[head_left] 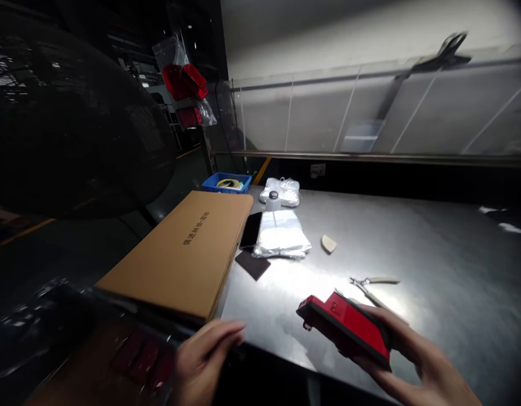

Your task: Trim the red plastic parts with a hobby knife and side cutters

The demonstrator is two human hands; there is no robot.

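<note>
My right hand [406, 355] holds a flat red plastic part [344, 327] with a black back, fingers wrapped round its right end, just above the metal table [413, 248] near its front edge. My left hand [203, 355] hangs at the table's front-left edge with fingers loosely stretched and nothing in them, above a dark box holding several red parts [144, 358]. A pair of small pliers [372, 285] lies on the table just beyond the red part.
A long brown cardboard box [184, 254] lies along the table's left side. Behind it are a black phone [251, 230], a dark square pad [252, 264], a stack of clear bags [281, 235], a white bottle [273, 200], a blue bin [226, 183] and a beige piece [328, 243].
</note>
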